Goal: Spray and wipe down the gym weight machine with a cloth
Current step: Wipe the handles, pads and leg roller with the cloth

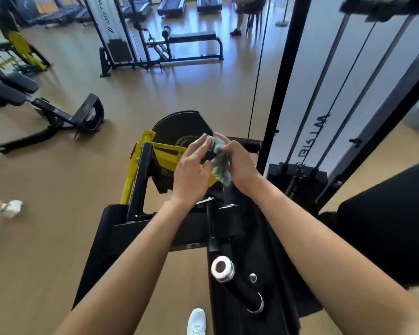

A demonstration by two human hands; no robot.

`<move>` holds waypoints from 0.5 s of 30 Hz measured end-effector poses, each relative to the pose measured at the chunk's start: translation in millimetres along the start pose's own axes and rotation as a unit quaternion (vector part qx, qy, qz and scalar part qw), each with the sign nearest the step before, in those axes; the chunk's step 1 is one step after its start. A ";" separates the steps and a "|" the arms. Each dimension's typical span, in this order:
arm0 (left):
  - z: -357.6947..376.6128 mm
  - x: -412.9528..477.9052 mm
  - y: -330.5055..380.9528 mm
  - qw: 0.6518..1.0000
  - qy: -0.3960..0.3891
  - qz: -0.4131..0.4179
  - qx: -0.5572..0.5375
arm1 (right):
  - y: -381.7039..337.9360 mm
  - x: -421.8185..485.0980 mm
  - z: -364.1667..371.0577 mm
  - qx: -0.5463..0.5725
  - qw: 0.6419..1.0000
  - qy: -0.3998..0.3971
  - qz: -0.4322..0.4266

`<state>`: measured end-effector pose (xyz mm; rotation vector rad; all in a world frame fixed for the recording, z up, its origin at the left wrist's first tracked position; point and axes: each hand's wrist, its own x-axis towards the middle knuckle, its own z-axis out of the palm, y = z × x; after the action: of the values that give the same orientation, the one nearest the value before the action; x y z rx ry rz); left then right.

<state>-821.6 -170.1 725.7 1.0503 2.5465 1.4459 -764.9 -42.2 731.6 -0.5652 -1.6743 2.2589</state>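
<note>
Gripping the bunched cloth (221, 165) mid-frame, the right hand (240, 163) met the straight fingers (198, 147) of the left hand (191, 175). The yellow arm (165, 153) lay just below, nearer the left.

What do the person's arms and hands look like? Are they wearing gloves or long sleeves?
No gloves and no long sleeves. The left hand and right hand are both bare, and the left arm and right arm are bare as far as the picture shows. I can see no watch, ring or bracelet.
</note>
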 end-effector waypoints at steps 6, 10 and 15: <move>3.7 8.0 -24.4 0.996 0.028 0.027 -0.078 | 10.5 33.5 5.1 -0.082 0.993 0.081 -0.003; 8.0 12.8 -41.6 0.994 0.046 0.040 -0.090 | 17.2 48.2 -2.1 -0.116 0.990 0.075 0.026; 4.7 13.2 -39.5 0.994 0.046 0.034 -0.098 | 25.8 48.9 -4.8 -0.125 0.988 0.088 0.031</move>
<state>-851.5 -172.5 696.4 1.0735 2.3855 1.7578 -805.8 -24.3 698.4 -0.8587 -1.8830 1.9834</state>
